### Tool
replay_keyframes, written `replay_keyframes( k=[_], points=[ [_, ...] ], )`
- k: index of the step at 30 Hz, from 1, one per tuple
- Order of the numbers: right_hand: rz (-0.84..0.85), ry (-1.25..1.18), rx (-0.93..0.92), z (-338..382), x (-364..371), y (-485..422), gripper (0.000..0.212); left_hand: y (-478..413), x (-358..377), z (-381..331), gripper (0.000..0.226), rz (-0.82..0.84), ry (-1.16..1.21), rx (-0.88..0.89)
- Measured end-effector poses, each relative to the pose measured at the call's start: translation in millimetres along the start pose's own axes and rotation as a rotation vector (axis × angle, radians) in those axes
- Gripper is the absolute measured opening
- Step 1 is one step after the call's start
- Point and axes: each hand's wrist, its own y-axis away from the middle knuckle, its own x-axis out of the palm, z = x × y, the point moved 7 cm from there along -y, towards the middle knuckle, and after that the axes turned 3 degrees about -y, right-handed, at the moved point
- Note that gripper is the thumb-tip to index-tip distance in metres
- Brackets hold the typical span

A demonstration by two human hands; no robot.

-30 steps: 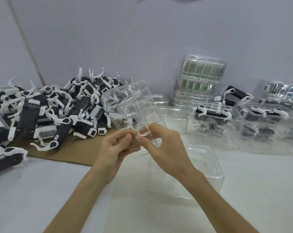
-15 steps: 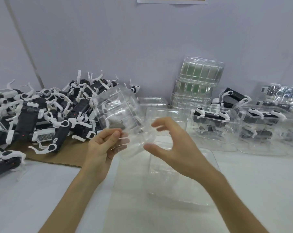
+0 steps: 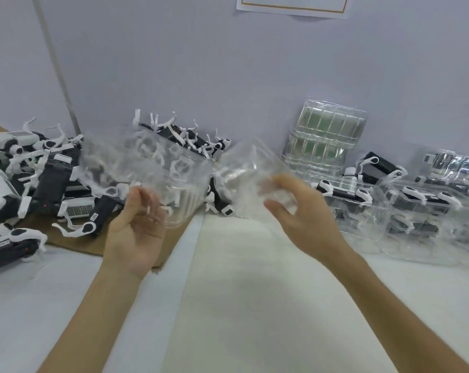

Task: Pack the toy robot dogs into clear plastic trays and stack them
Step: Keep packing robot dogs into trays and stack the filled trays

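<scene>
Black-and-white toy robot dogs (image 3: 47, 179) are heaped at the table's (image 3: 66, 305) back left, a first clear tray (image 3: 147, 162) and second clear tray (image 3: 251, 170) are held apart above it, blurred, and packed trays (image 3: 416, 208) are stacked at its back right.

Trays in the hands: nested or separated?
Separated. The left hand grips one clear tray, the right hand holds a second tray, and toy dogs show in the gap between them.

No legible text; wall sheet (image 3: 292, 6), toy-dog labels (image 3: 94, 216) unreadable.
</scene>
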Motion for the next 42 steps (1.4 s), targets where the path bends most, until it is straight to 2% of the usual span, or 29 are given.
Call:
replay_keyframes(
  k=[3,5,9,11,13,15,17,18,19,21,23,25,28,31,33,36,39,42],
  points=[
    [-0.053,-0.030,-0.035,-0.1,17.7,-49.1,0.038,-1.8,-2.5,-6.2,0.040,0.026,0.034,0.015],
    [-0.035,0.037,-0.054,-5.0,34.4,-80.9,0.046,-1.9,-2.9,-4.2,0.041,0.027,0.013,0.009],
    [0.124,0.442,-0.066,-35.3,67.0,-119.6,0.057,-1.4,-3.8,7.8,0.026,-0.017,-0.033,-0.040],
    [0.245,0.619,0.017,-61.7,76.7,-123.2,0.064,-0.8,-3.0,12.9,0.024,-0.025,-0.050,-0.058],
    [0.297,0.676,0.131,-80.4,76.5,-121.2,0.066,-0.6,-3.5,19.4,0.020,-0.037,-0.051,-0.084],
    [0.170,0.528,0.162,-74.6,65.6,-119.6,0.055,-0.2,-5.2,25.2,0.010,-0.055,-0.067,-0.112],
    [-0.040,0.147,0.120,-45.9,49.0,-108.8,0.031,0.3,-6.0,29.8,0.005,-0.050,-0.164,-0.126],
    [-0.063,-0.055,0.116,-31.0,44.2,-99.7,0.017,0.9,-5.4,31.2,0.008,-0.035,-0.230,-0.123],
    [-0.003,-0.198,0.118,-16.0,45.6,-88.0,0.011,2.0,-4.1,32.5,0.013,-0.018,-0.295,-0.119],
    [0.215,-0.272,0.116,8.6,59.0,-57.1,0.019,4.5,1.0,36.2,0.028,0.035,-0.397,-0.118],
    [0.297,-0.207,0.116,17.7,67.4,-27.5,0.022,7.8,5.2,41.4,0.044,0.073,-0.467,-0.127],
    [0.222,-0.200,0.135,14.8,63.6,-10.4,0.020,10.0,8.4,47.4,0.052,0.103,-0.522,-0.146],
    [0.128,-0.368,0.217,0.7,49.7,5.3,0.023,12.2,13.2,53.9,0.071,0.164,-0.572,-0.181],
    [0.031,-0.498,0.225,-8.6,29.1,13.2,0.017,12.4,12.5,53.4,0.039,0.148,-0.579,-0.161],
    [-0.073,-0.538,0.219,-14.3,11.0,17.2,0.018,9.9,8.8,48.7,0.024,0.100,-0.568,-0.132],
    [-0.160,-0.485,0.160,-16.3,-20.2,28.4,0.021,4.1,-1.0,40.0,0.023,0.005,-0.472,-0.120],
    [-0.126,-0.249,0.070,-14.5,-42.0,49.4,0.021,0.2,-16.1,33.7,0.040,-0.161,-0.345,-0.142],
    [-0.048,0.055,0.010,-17.7,-50.2,75.2,0.024,-0.7,-27.8,31.6,0.047,-0.281,-0.283,-0.150]
  ],
)
